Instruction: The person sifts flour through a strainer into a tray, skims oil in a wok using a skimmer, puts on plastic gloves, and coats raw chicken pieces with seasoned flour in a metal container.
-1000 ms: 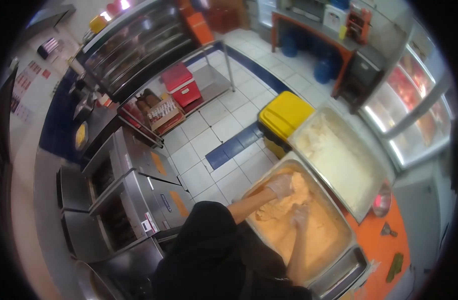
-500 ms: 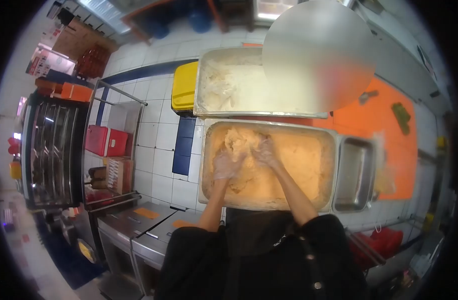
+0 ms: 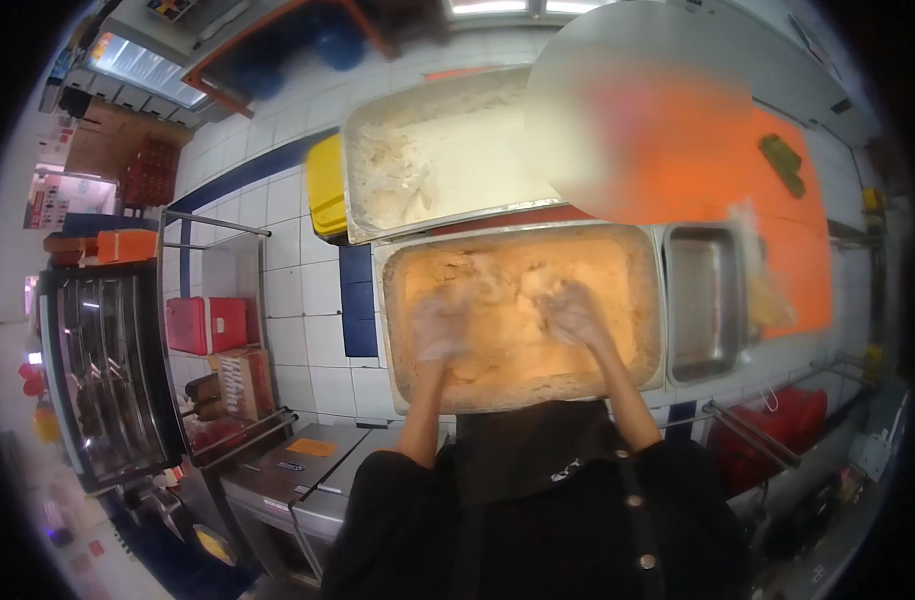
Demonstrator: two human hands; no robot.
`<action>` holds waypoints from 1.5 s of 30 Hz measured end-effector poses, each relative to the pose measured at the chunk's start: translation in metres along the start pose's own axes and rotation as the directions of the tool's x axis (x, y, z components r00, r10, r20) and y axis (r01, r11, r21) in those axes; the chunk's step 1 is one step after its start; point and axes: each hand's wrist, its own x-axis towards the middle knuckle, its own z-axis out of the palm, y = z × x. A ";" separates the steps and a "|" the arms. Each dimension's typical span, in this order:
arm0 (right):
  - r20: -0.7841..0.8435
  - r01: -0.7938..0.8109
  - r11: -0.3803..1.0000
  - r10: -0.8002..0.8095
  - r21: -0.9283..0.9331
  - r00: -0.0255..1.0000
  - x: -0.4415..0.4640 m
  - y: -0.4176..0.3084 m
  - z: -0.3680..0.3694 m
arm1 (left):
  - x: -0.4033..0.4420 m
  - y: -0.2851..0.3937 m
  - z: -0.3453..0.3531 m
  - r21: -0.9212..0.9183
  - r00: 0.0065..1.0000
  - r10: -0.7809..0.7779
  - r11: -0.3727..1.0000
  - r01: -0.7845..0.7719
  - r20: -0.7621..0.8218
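A deep metal pan [image 3: 650, 385] holds orange-tinted flour [image 3: 600, 262] in front of me. Both my hands wear clear, flour-dusted plastic gloves and are low over this flour. My left hand [image 3: 441, 325] is at the pan's left side, its fingers smeared by motion beside flour-coated pieces [image 3: 483, 278]. On the right, my right hand [image 3: 576, 315] has its fingers curled at a lumpy flour-coated piece [image 3: 542, 283]. What kind of food is under the coating cannot be made out.
A second metal pan [image 3: 356, 180] with pale flour stands behind. To the right are a small steel pan [image 3: 705, 360] and an orange surface [image 3: 793, 260] bearing a green item [image 3: 781, 165]. A yellow bin [image 3: 325, 185], red cooler [image 3: 208, 325] and metal rack lie left.
My hands have moved apart, the right one shifting rightward. The clump held up between them is now lower and separated in the flour. The camera view has tilted.
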 end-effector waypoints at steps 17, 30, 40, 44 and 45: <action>-0.036 0.100 0.981 -0.095 0.168 0.995 -0.050 0.005 0.007 | -0.009 0.013 0.053 0.060 0.894 0.412 0.902 -0.427 0.178; -0.154 0.187 0.848 -0.298 -0.497 0.942 0.031 -0.004 0.054 | -0.012 -0.059 0.075 0.133 0.959 0.159 0.972 -0.193 0.234; -0.395 0.225 0.970 -0.172 0.093 0.903 -0.042 0.008 -0.030 | 0.004 0.002 0.015 0.103 0.985 0.089 0.989 -0.105 0.148; -0.338 -0.067 0.996 0.043 -0.060 0.940 -0.001 0.003 -0.019 | 0.044 -0.043 0.009 0.291 0.954 -0.058 0.945 0.148 -0.295; -0.334 -0.049 0.997 0.024 -0.067 0.942 0.013 0.010 -0.005 | 0.046 -0.035 0.013 0.302 0.956 -0.054 0.942 0.145 -0.289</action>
